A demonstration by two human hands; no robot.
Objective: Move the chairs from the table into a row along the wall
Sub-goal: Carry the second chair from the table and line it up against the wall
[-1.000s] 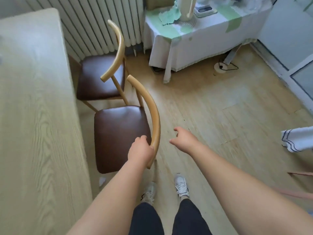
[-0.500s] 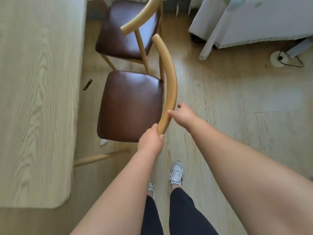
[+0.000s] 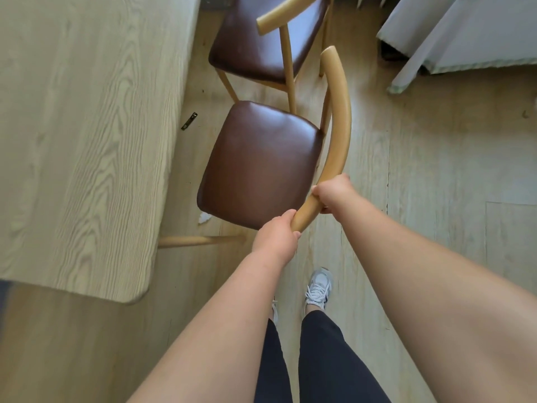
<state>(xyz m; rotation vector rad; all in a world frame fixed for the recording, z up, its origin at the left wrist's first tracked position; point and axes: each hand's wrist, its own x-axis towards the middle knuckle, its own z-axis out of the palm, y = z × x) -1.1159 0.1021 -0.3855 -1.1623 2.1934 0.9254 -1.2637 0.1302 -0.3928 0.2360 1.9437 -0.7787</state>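
Observation:
The near chair [image 3: 261,161] has a dark brown seat and a curved light-wood backrest. It stands beside the long wooden table [image 3: 87,126], just in front of me. My left hand [image 3: 276,237] is closed around the near end of its backrest. A little further along the same rail, my right hand [image 3: 334,193] grips it too. A second chair [image 3: 261,45] of the same kind stands beyond it, partly cut off by the top edge.
A small table with a white cloth [image 3: 465,39] stands at the upper right. A small dark object [image 3: 189,121] and a white scrap [image 3: 205,218] lie on the wooden floor by the table. My feet are directly below the chair.
My right hand, hanging free a second ago, has closed on the backrest above my left hand. The view has tilted down and nearer to the chair.

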